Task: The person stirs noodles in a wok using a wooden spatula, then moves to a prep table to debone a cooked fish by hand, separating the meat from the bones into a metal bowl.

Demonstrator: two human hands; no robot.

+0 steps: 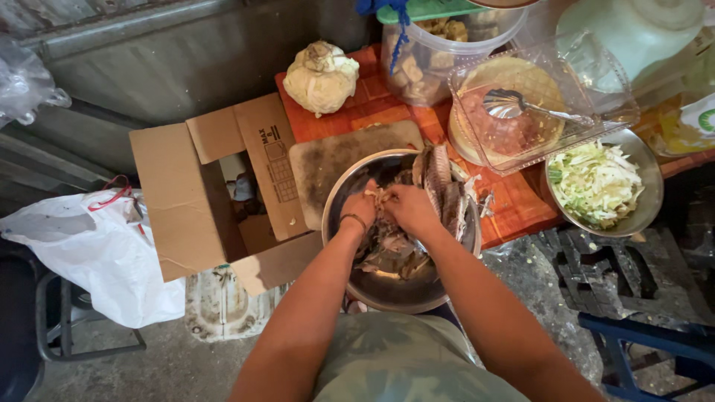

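Fish (439, 186) in steel bowl (387, 286); cardboard box (194, 201) left, cabbage bowl (648, 216) right.

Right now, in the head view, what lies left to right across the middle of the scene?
White plastic bag → open cardboard box → left hand → right hand, both in the steel bowl of fish pieces → steel bowl of shredded cabbage.

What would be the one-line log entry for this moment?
left hand: on fish pieces | right hand: same | in metal bowl
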